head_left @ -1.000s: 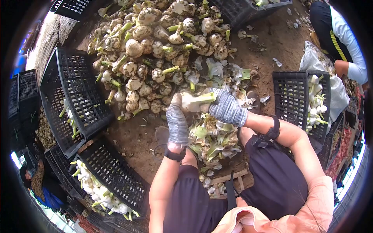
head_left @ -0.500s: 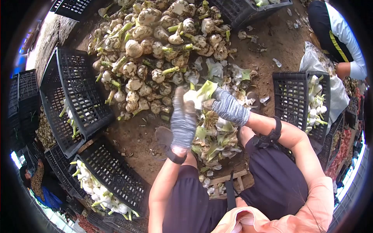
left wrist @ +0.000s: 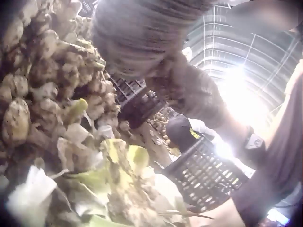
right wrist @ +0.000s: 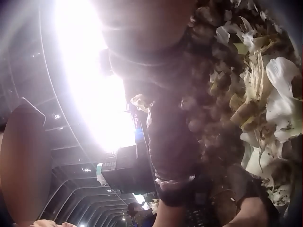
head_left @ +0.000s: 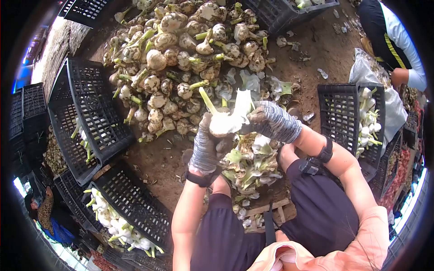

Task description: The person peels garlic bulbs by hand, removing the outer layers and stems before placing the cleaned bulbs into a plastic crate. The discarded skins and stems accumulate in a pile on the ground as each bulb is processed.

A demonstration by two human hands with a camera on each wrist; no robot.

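In the head view a white garlic bulb [head_left: 220, 124] with a green stem is gripped by the gloved left hand [head_left: 203, 147]. The gloved right hand [head_left: 275, 121] pinches a pale strip of husk [head_left: 243, 104] that stands up at the bulb's right side. Whether that strip is still joined to the bulb is hard to tell. Under the hands lies a heap of peeled husks [head_left: 251, 165]. The left wrist view has the left glove [left wrist: 137, 38] large and blurred at the top, its fingertips hidden.
Unpeeled bulbs [head_left: 156, 58] are piled on the dirt ahead. Black crates stand left [head_left: 97, 108], lower left [head_left: 135, 203] and right [head_left: 339, 113], with white garlic in them. Another person's sleeve [head_left: 404, 40] shows at upper right, near a pale sack [head_left: 395, 113].
The right hand has turned and shifted slightly right, with the husk strip now upright. The left hand, earlier with fingers raised beside the bulb, sits lower around it, and the bulb's green stem now shows.
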